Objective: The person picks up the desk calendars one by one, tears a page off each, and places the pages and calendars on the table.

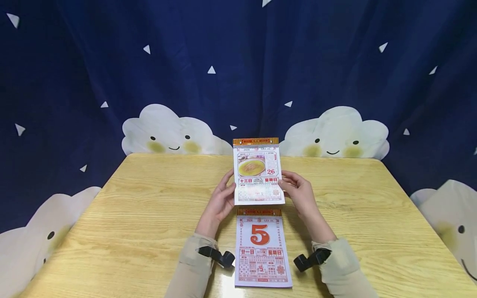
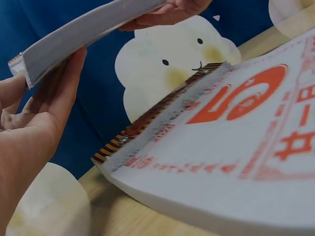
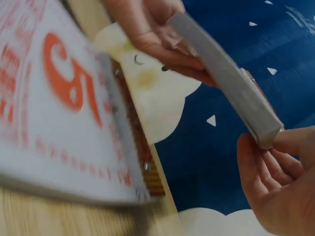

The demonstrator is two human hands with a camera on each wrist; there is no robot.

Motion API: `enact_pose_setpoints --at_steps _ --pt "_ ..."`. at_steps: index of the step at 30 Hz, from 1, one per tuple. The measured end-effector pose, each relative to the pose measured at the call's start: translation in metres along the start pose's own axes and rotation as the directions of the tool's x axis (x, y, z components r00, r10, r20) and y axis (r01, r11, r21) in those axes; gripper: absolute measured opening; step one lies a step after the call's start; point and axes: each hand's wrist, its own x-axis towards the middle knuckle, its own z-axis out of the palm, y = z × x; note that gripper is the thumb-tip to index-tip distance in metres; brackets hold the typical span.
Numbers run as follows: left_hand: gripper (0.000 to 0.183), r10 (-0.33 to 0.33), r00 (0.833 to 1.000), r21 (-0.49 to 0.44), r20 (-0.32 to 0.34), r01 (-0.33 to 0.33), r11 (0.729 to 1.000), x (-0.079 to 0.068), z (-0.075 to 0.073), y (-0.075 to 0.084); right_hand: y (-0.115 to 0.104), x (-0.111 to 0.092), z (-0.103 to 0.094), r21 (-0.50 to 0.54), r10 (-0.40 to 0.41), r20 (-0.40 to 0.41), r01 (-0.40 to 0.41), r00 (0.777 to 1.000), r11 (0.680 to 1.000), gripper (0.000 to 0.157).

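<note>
A thick tear-off calendar (image 1: pixel 257 192) showing a red 26 and a picture of a yellow dish is held up off the table. My left hand (image 1: pixel 222 198) grips its left edge, and my right hand (image 1: pixel 299 192) grips the right edge. Both wrist views show its thick block edge (image 2: pixel 88 37) between fingers and thumb. Below it, nearer to me, a second tear-off calendar (image 1: pixel 261 265) with a big red 5 lies face up on the table between my forearms. Gold-and-red striped headers top both calendars.
The wooden table (image 1: pixel 149 215) extends to both sides of the calendars. Behind it hangs a dark blue curtain (image 1: pixel 238 49) with white triangles and smiling clouds. Each wrist wears a black camera mount (image 1: pixel 223 258) close beside the lower calendar.
</note>
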Motion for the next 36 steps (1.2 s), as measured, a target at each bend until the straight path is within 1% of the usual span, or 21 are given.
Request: enact_pose_setpoints --at_steps 1,2,3,4,5,6,7,8,10,11,12,13,14,15,16,19,21,24,30,33,36 --pt "0.048 0.008 1.000 -0.002 0.011 -0.008 1.000 0.000 -0.001 -0.001 0.000 -0.001 0.000 -0.073 -0.038 -0.004 0.038 0.999 0.997 0.037" --pt "0.048 0.015 1.000 -0.004 0.021 -0.015 1.000 -0.001 -0.001 -0.001 -0.001 -0.002 0.001 -0.161 -0.087 -0.005 0.085 0.996 0.983 0.038" --pt "0.048 0.021 0.999 -0.003 0.029 -0.021 1.000 -0.001 -0.001 -0.002 -0.001 -0.004 0.001 -0.251 -0.149 0.001 0.145 0.989 0.957 0.038" --pt "0.047 0.026 0.999 -0.001 0.036 -0.026 1.000 -0.001 -0.001 -0.002 -0.002 -0.006 0.001 -0.350 -0.223 0.010 0.213 0.975 0.912 0.039" --pt "0.047 0.029 0.999 0.000 0.039 -0.029 1.000 -0.002 -0.001 -0.002 -0.003 -0.007 0.000 -0.453 -0.303 0.025 0.281 0.953 0.846 0.040" --pt "0.047 0.031 0.999 0.001 0.039 -0.031 1.000 -0.002 -0.001 -0.002 -0.004 -0.008 0.000 -0.538 -0.388 0.047 0.350 0.920 0.766 0.041" --pt "0.047 0.031 0.999 0.004 0.038 -0.031 1.000 -0.002 -0.001 -0.002 -0.006 -0.009 0.001 -0.603 -0.473 0.080 0.421 0.877 0.678 0.041" --pt "0.047 0.030 0.999 0.005 0.036 -0.030 1.000 -0.002 -0.001 -0.002 -0.007 -0.010 0.001 -0.653 -0.549 0.121 0.483 0.827 0.583 0.041" --pt "0.047 0.025 0.999 0.003 0.032 -0.025 1.000 -0.002 -0.001 -0.002 -0.012 -0.011 0.003 -0.696 -0.667 0.228 0.597 0.710 0.398 0.039" --pt "0.047 0.024 0.999 0.000 0.030 -0.024 1.000 -0.002 -0.001 -0.002 -0.014 -0.012 0.005 -0.691 -0.697 0.289 0.647 0.657 0.323 0.036" --pt "0.047 0.023 0.999 -0.002 0.029 -0.023 1.000 -0.002 -0.001 -0.002 -0.016 -0.012 0.006 -0.672 -0.710 0.352 0.693 0.610 0.261 0.033" --pt "0.047 0.023 0.999 -0.004 0.029 -0.023 1.000 -0.002 -0.001 -0.002 -0.017 -0.013 0.008 -0.650 -0.708 0.411 0.729 0.574 0.214 0.031" --pt "0.047 0.024 0.999 -0.006 0.029 -0.024 1.000 -0.002 -0.001 -0.001 -0.018 -0.014 0.009 -0.628 -0.695 0.463 0.757 0.550 0.181 0.029" --pt "0.047 0.023 0.999 -0.007 0.028 -0.023 1.000 -0.002 -0.002 -0.001 -0.019 -0.014 0.011 -0.609 -0.676 0.506 0.777 0.536 0.160 0.029" --pt "0.047 0.024 0.999 -0.006 0.030 -0.023 1.000 -0.002 -0.002 -0.001 -0.020 -0.015 0.012 -0.599 -0.654 0.538 0.787 0.532 0.148 0.031" --pt "0.048 0.025 0.999 0.002 0.039 -0.026 1.000 -0.002 -0.002 -0.001 -0.021 -0.017 0.015 -0.596 -0.596 0.592 0.792 0.542 0.129 0.032" --pt "0.048 0.025 0.999 0.011 0.043 -0.026 1.000 -0.002 -0.003 -0.001 -0.021 -0.017 0.017 -0.599 -0.567 0.615 0.792 0.549 0.117 0.030" --pt "0.048 0.026 0.999 0.017 0.045 -0.027 0.999 -0.002 -0.003 -0.001 -0.021 -0.017 0.019 -0.598 -0.538 0.641 0.795 0.548 0.097 0.023" --pt "0.048 0.023 0.999 0.013 0.039 -0.023 1.000 -0.001 -0.003 -0.002 -0.020 -0.019 0.021 -0.581 -0.537 0.669 0.812 0.514 0.053 0.016" --pt "0.048 0.019 0.999 0.011 0.036 -0.019 1.000 -0.001 -0.003 -0.002 -0.020 -0.021 0.023 -0.583 -0.543 0.667 0.811 0.510 0.045 0.014" --pt "0.047 0.011 0.999 0.008 0.035 -0.012 1.000 -0.001 -0.003 -0.003 -0.020 -0.022 0.024 -0.597 -0.550 0.649 0.800 0.525 0.058 0.012"
